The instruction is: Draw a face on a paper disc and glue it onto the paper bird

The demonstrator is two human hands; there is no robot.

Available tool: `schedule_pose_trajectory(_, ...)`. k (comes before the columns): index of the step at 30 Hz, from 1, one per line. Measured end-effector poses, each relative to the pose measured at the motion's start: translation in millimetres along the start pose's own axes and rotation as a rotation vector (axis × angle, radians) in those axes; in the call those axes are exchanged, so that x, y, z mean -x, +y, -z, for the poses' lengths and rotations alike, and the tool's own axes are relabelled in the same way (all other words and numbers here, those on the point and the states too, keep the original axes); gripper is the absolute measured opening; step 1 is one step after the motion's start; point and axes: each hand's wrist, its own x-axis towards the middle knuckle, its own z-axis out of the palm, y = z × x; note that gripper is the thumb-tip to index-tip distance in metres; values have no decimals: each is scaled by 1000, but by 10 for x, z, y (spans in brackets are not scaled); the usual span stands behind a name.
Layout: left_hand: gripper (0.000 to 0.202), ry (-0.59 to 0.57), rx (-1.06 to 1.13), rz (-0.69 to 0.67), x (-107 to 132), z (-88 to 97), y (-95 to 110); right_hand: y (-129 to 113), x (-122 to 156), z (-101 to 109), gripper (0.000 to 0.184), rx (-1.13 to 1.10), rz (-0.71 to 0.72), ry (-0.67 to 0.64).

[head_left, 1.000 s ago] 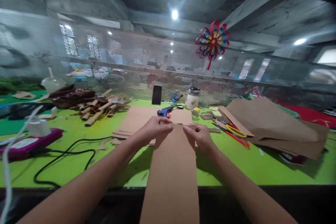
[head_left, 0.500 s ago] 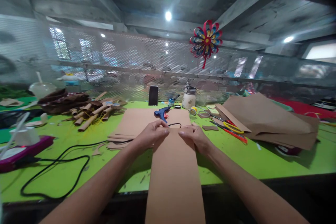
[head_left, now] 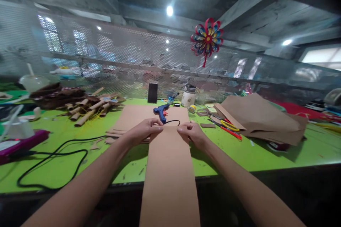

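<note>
A long strip of brown kraft paper or card [head_left: 170,170] runs from mid-table down past the near edge. My left hand [head_left: 147,129] pinches its far left corner between thumb and fingers. At the far right corner, my right hand [head_left: 193,133] is closed on the same strip. Just beyond my hands a blue glue gun [head_left: 160,112] with a red trigger lies on a stack of brown sheets [head_left: 130,115]. Its black cord [head_left: 174,121] curves near the strip's far edge.
Paper tubes [head_left: 89,113] and a purple power strip [head_left: 23,145] with a black cable are at left. Scissors [head_left: 229,126] and a large brown paper pile [head_left: 258,113] lie at right. A phone [head_left: 152,93] and a jug [head_left: 188,95] stand behind. The green table [head_left: 226,158] ends in front.
The camera view has shifted slightly, so the table things appear a little further left and higher. Both hands keep hold of the strip's far end; the right fingers look more curled.
</note>
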Motion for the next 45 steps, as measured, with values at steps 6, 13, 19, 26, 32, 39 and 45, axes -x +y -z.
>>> schedule_pose_trajectory(6,32,-6,-108,-22,-37,69,-71,17,-15,1,25,83,31,-9)
schedule_pose_trajectory(13,16,-52,-263,-15,-115,107,-210,96,-47,7,24,183,86,-48)
schedule_pose_trajectory(19,21,-59,-370,-4,-103,103,-213,102,-53,7,20,275,117,-40)
schedule_pose_trajectory(26,21,-69,-383,15,-42,27,-150,56,-24,-34,13,242,109,-29)
schedule_pose_trajectory(32,17,-9,-303,-35,-41,-130,-81,17,13,-83,19,109,46,-17)
schedule_pose_trajectory(39,22,103,-171,-90,-74,-282,6,-22,52,-147,30,-113,-88,-14)
schedule_pose_trajectory(45,24,138,-119,-79,-64,-300,32,-42,73,-174,26,-230,-160,11)
